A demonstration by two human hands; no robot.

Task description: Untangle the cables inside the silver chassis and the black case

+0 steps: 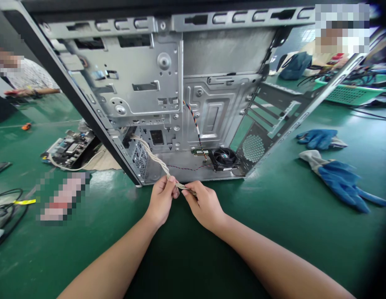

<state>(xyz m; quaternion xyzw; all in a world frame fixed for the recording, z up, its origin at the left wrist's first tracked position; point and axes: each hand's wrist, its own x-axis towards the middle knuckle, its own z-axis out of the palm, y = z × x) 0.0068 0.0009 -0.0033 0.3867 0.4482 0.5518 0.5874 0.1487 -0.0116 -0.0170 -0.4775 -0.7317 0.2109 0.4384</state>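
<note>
A twisted bundle of whitish cable [153, 157] runs out of the lower left of an open metal computer case [143, 79]. My left hand [163, 197] pinches the cable just in front of the case's lower edge. Further along, my right hand [205, 203] grips the same cable near its end, which is hidden in the fingers. Inside the case, a black cooling fan [224, 157] rests on the bottom panel beside a green memory stick [201, 152]. A thin multicoloured wire [195, 123] hangs down towards the fan.
Blue work gloves [339, 178] lie on the green table [274, 241] at right, with a green basket [351, 94] of cables behind. At left are a circuit board assembly [70, 147], a blurred-out flat object [65, 197] and black cables [12, 207]. Other people sit across the table.
</note>
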